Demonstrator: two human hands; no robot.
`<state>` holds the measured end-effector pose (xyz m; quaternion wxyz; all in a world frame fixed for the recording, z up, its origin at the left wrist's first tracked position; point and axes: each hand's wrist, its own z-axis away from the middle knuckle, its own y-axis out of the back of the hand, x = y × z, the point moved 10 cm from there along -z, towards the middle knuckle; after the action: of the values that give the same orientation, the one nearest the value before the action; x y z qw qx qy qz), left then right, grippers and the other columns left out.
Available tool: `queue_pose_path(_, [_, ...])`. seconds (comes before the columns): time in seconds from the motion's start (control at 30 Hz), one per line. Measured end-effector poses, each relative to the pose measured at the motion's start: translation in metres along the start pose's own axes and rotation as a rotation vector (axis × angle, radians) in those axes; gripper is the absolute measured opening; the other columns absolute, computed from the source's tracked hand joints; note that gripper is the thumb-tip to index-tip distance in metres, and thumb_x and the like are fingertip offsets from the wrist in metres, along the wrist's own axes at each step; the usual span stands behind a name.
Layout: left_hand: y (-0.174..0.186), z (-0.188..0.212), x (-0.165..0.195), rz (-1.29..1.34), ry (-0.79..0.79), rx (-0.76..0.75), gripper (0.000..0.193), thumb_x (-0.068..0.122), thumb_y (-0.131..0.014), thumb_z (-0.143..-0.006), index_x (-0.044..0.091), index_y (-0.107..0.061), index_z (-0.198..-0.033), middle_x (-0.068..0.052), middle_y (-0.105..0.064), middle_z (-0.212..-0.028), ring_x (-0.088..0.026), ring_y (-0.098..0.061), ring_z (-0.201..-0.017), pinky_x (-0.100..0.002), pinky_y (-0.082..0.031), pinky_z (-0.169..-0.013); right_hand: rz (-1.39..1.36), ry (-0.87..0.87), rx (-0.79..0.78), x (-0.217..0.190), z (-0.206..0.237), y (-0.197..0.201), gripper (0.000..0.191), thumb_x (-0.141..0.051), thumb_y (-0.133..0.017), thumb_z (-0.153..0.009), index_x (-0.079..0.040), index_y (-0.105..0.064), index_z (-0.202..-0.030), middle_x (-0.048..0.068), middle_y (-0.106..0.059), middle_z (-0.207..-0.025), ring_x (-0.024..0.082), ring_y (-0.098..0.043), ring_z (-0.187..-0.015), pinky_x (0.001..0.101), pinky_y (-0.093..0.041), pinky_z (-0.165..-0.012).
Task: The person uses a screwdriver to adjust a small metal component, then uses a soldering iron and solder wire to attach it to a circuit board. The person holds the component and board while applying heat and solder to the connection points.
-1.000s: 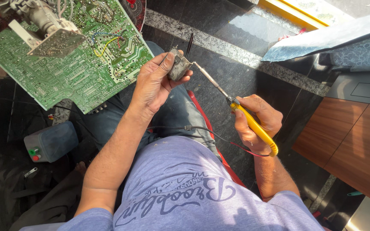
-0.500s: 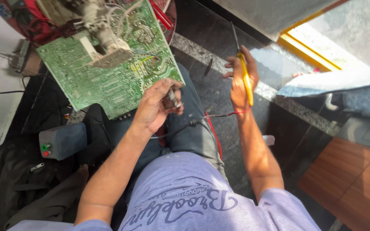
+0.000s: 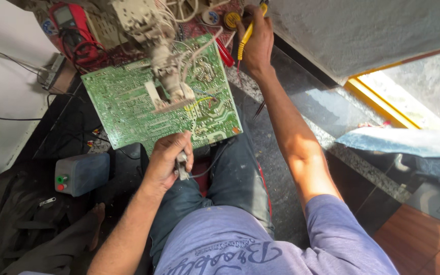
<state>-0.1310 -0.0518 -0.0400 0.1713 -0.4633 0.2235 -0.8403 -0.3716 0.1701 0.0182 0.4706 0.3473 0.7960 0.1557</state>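
R hand point(image 3: 256, 43) w/ yellow tool point(image 3: 246, 34) now reached past board point(image 3: 128, 104).

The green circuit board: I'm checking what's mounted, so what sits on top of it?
On the green circuit board stands a pale, dusty component with white wires running off it. The board's underside and whatever it rests on are hidden.
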Motion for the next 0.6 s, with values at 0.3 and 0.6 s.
queue_pose_path(0.3, [0.026,-0.022,0.002,-0.070,0.071,0.075,0.025,0.024,-0.072,-0.096,0.010,-0.066,-0.076,0.001,-0.062,-0.067,-0.003,-0.054,-0.047,-0.019,-0.044,-0.036,0.117,0.188,-0.134,-0.029,-0.020,-0.066,0.063,-0.014,-0.089,-0.083,-0.009,-0.053,-0.134,0.008,-0.073,-0.116,0.032,-0.056,-0.109,0.0490,-0.042,-0.092])
queue_pose_path(0.6, [0.039,-0.035,-0.003,-0.056,0.067,0.028,0.028,0.026,-0.072,-0.097,0.006,-0.069,-0.078,0.000,-0.062,-0.066,-0.002,-0.054,-0.046,-0.018,-0.043,-0.036,0.084,0.050,-0.173,0.005,-0.010,-0.082,0.063,-0.007,-0.085,-0.086,-0.002,-0.045,-0.134,0.018,-0.066,-0.125,0.036,-0.057,-0.117,0.0489,-0.046,-0.101])
